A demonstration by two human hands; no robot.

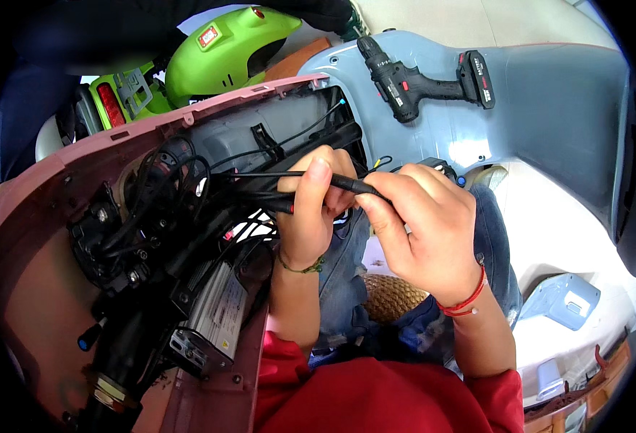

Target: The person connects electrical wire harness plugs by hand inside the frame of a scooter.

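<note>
Between my two hands runs a black cable with a thicker black cable connector along it. My left hand is closed, its thumb pressing the connector's left part against the fingers. At the connector's right end, my right hand pinches it between thumb and fingers. Both hands are over the right side of a scooter body with a dusty-pink shell. Below the connector, another dark lead with a red spot emerges by my left hand. Whether the connector's halves are fully joined cannot be seen.
Left of my arms, a silver finned box sits among bundled black wires. A cordless drill lies on a large blue-grey panel. Beyond is a bright green shell. A small blue-grey part lies at right.
</note>
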